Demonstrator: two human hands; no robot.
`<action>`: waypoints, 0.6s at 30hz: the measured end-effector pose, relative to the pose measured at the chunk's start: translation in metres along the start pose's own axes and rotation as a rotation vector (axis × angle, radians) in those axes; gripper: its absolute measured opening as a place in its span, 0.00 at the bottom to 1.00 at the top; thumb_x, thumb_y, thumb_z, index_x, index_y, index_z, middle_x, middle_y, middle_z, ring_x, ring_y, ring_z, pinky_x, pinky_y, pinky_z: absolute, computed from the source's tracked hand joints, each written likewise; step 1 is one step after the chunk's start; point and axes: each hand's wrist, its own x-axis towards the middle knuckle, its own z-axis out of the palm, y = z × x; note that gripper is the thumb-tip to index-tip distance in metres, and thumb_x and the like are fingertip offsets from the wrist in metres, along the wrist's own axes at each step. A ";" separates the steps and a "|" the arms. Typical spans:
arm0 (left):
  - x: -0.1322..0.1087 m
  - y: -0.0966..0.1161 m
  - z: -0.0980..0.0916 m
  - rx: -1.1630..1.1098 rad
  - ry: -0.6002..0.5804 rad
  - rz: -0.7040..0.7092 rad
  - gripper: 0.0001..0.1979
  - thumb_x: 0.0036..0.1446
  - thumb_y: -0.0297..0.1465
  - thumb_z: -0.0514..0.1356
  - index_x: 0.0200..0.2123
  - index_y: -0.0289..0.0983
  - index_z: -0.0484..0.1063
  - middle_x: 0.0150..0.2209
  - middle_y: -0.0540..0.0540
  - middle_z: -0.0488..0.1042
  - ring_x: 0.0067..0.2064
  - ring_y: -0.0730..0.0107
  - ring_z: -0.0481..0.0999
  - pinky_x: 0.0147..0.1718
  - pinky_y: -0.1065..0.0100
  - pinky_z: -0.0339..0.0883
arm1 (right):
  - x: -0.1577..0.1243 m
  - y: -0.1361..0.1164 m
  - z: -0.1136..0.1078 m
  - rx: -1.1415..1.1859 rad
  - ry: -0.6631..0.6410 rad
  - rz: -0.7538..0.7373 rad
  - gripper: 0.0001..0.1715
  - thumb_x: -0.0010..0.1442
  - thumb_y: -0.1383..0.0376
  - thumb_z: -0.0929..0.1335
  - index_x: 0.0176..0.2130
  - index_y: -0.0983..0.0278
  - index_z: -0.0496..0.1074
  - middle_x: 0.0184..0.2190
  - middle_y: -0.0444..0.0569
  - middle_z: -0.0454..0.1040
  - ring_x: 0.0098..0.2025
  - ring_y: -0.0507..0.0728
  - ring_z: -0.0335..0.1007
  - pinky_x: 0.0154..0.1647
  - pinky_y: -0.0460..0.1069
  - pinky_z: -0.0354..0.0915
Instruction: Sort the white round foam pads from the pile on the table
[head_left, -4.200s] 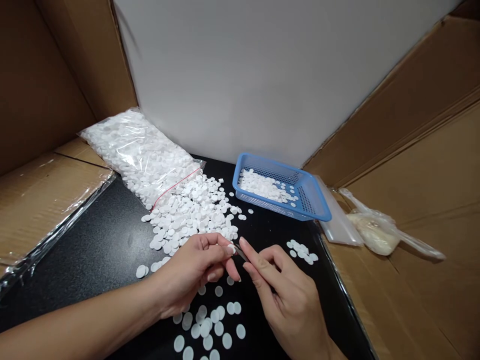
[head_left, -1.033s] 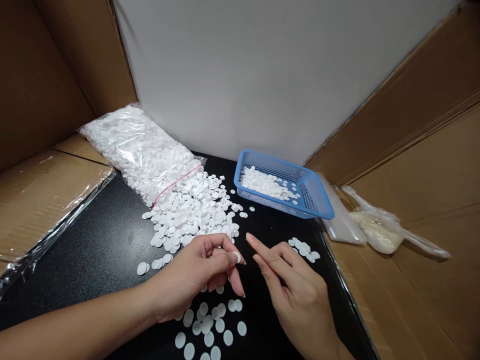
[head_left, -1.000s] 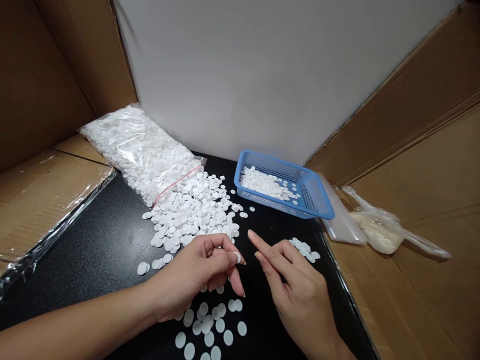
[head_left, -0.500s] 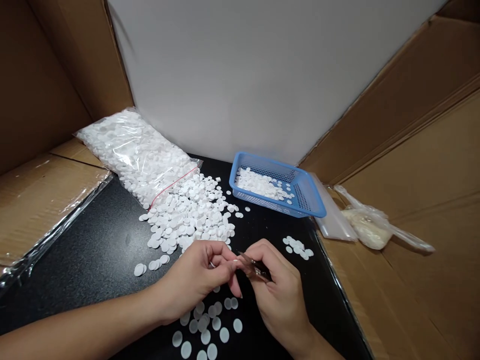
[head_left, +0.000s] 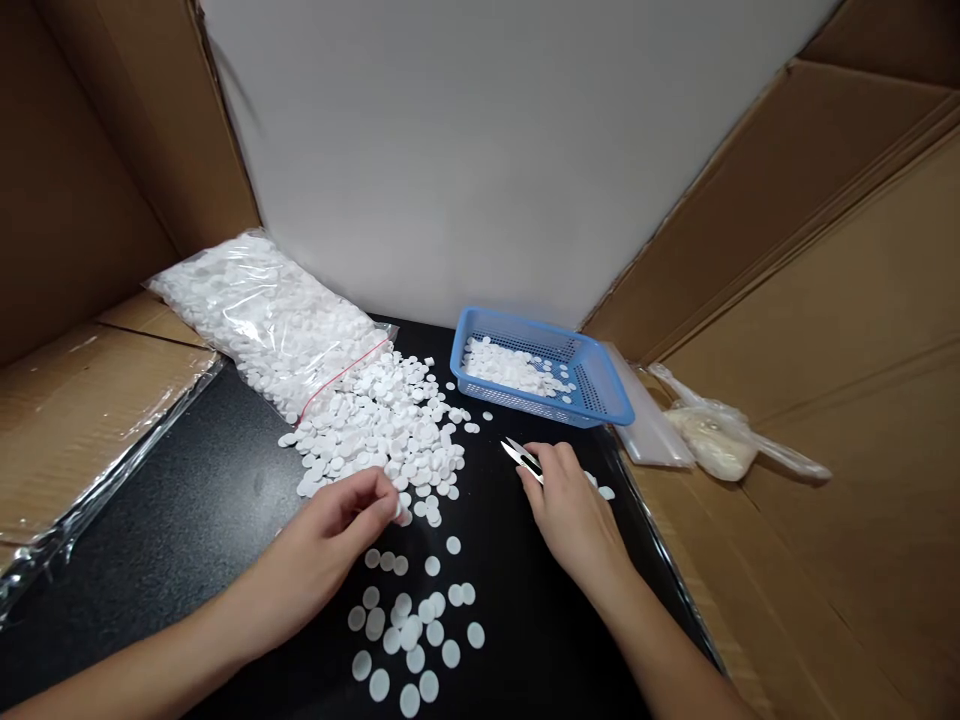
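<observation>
My left hand (head_left: 341, 525) is closed in a pinch at the near edge of the white disc pile (head_left: 390, 425). A small white disc shows at its fingertips. My right hand (head_left: 566, 500) is palm down low over the black table, its fingers closed on small thread snips (head_left: 517, 453). The snips' two pointed blades stick out apart toward the upper left; their handles are hidden under the fingers. Some white discs (head_left: 604, 492) lie partly behind that hand. More loose discs (head_left: 411, 632) are scattered in front, between my forearms.
A clear zip bag (head_left: 262, 310) full of discs spills its contents at the back left. The blue basket (head_left: 544, 405) at the back holds more discs. Beyond the table's right edge lie flat plastic bags (head_left: 652, 425) and a tied plastic bag (head_left: 716, 440). Cardboard walls (head_left: 825, 250) stand around.
My hands, which were together over the table, have parted. The left went left to the pile. The right moved right with the snips, whose blades now show clearly.
</observation>
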 end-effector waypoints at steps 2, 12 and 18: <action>-0.014 -0.014 -0.005 0.217 0.055 0.071 0.17 0.67 0.41 0.52 0.27 0.40 0.64 0.25 0.53 0.64 0.29 0.68 0.63 0.30 0.69 0.56 | -0.001 -0.001 -0.002 -0.021 0.026 -0.025 0.11 0.67 0.62 0.64 0.45 0.63 0.73 0.37 0.54 0.71 0.36 0.63 0.69 0.30 0.52 0.61; -0.059 -0.063 0.022 0.556 0.189 0.246 0.09 0.65 0.29 0.53 0.30 0.42 0.64 0.32 0.49 0.69 0.33 0.64 0.68 0.33 0.66 0.63 | -0.033 -0.063 -0.019 0.539 -0.378 -0.220 0.12 0.65 0.71 0.63 0.38 0.59 0.74 0.36 0.47 0.77 0.38 0.57 0.76 0.39 0.50 0.72; -0.046 -0.054 0.034 0.452 0.083 0.281 0.16 0.58 0.23 0.57 0.48 0.44 0.68 0.45 0.45 0.73 0.46 0.58 0.73 0.45 0.60 0.70 | -0.045 -0.080 -0.017 0.611 -0.514 -0.181 0.13 0.65 0.73 0.62 0.37 0.60 0.74 0.33 0.45 0.76 0.35 0.56 0.75 0.35 0.48 0.70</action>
